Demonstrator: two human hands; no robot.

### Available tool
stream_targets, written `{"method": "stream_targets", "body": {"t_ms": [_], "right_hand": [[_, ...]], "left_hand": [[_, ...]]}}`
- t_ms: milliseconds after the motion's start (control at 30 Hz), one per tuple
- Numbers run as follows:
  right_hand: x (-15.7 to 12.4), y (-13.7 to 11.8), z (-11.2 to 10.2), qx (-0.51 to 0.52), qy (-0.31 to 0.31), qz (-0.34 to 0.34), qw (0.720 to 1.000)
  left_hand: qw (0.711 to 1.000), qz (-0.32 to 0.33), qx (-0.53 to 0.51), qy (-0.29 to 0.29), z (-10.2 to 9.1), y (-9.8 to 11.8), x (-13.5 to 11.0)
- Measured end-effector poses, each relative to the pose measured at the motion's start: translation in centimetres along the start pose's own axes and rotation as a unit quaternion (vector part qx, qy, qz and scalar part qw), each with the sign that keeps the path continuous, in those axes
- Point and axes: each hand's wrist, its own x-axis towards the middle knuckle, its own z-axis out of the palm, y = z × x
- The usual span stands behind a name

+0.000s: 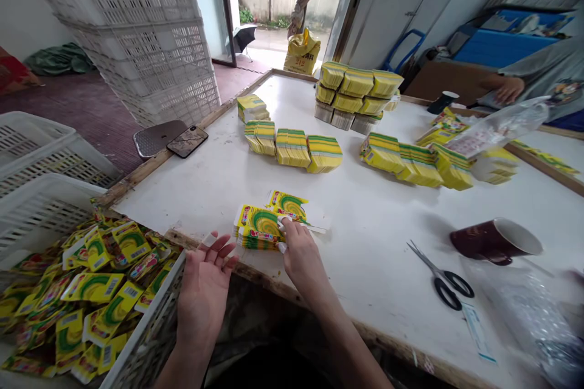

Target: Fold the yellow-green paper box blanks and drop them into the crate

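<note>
Two hands are out in front of me, and both are mine. My left hand (pixel 205 273) is wide open with the palm up and the fingers spread. It holds nothing. It sits at the near edge of the worktop (pixel 365 206), just left of a small stack of cards (pixel 255 232), and one fingertip nearly reaches it.

My right hand (pixel 298 252) is on the right end of that stack. The fingers are bent close together. My thumb is at the near side and my first finger is on top, so I pinch the end of the stack. White tape is wrapped on my fingertips (pixel 282 223).

The stack is yellow and green and lies flat, close to the near edge of the worktop. One loose card (pixel 291 203) lies just behind it, touching it.

Left of the stack and lower down is a white basket (pixel 137 340) full of the same cards, all jumbled. Far behind the stack is a row of tied bundles (pixel 292 147). Well off to the right of the stack lie black scissors (pixel 440 276) and a dark cup (pixel 495 240) tipped on its side. Another person's hand (pixel 506 90) is far off at the back right.
</note>
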Motion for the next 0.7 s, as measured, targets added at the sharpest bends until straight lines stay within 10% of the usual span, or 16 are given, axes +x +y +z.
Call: {"method": "stream_targets", "body": {"t_ms": [367, 700], "right_hand": [[-0.7, -1.2, -0.5, 0.148, -0.008, 0.024, 0.989], [-2.9, -3.3, -1.8, 0.427, -0.009, 0.094, 0.899]], "left_hand": [[0.996, 0.09, 0.002, -0.016, 0.5, -1.2, -0.9], [0.985, 0.152, 0.028, -0.076, 1.8, -1.7, -1.9]]}}
